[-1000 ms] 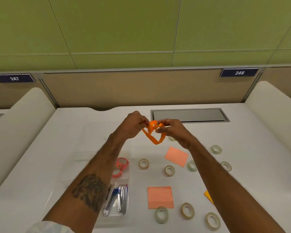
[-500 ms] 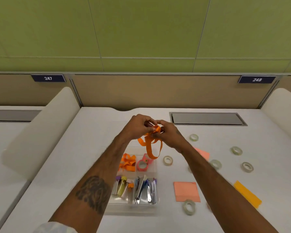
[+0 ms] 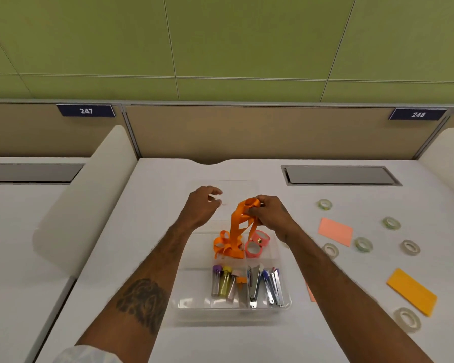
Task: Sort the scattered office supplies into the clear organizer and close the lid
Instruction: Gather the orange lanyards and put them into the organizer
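Right hand: fingers curled, an orange ribbon is pinched at its looped top end between thumb and fingertips. The ribbon is held up over the clear organizer and hangs down into the back-left compartment, where an orange bundle is met by its lower end. Whether both are one piece cannot be told.

Left hand: released, fingers loosely curled, nothing held or touched. It is raised just left of the ribbon and apart from it.

The organizer is seen on the white desk between the forearms, lid not shut. Pink tape rolls are seen in the back-right compartment, capped tubes in the front-left, metal tools in the front-right.

Clear tape rolls are scattered on the desk to the right, well apart from the organizer. A pink pad and an orange pad lie among them.
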Demonstrator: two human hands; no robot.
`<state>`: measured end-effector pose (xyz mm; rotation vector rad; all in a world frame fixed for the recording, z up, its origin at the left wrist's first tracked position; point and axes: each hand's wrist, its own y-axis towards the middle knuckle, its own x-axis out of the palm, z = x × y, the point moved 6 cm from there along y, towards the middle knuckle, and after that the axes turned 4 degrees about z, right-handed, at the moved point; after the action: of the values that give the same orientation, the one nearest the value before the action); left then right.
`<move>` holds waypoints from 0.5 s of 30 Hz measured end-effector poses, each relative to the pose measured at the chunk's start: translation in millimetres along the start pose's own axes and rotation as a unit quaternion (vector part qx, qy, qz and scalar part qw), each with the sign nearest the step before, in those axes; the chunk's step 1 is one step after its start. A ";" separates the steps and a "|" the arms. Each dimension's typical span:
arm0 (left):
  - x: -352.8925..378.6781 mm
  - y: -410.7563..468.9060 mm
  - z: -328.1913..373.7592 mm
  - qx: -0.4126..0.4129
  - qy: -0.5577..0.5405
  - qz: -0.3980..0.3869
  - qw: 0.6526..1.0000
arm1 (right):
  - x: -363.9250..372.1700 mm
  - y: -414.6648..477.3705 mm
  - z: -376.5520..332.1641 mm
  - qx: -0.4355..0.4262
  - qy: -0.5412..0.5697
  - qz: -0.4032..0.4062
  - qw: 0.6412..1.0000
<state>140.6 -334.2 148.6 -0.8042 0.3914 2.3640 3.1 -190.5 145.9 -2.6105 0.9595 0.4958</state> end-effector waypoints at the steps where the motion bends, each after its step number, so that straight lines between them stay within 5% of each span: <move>1: 0.9 -2.3 -11.7 -0.003 0.020 0.002 1.000 | 4.6 1.3 4.9 0.013 0.010 0.003 1.000; 9: 30.7 -21.3 -90.3 0.023 0.302 -0.065 0.951 | 43.2 14.3 39.4 0.055 -0.004 0.031 0.998; 15: 48.2 -29.0 -116.4 0.044 0.371 -0.084 0.924 | 63.2 21.1 51.2 -0.007 -0.108 0.077 0.991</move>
<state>180.9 -342.1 26.0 -1.6102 0.6925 1.7915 23.4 -220.4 70.1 -2.4426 1.0911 0.8064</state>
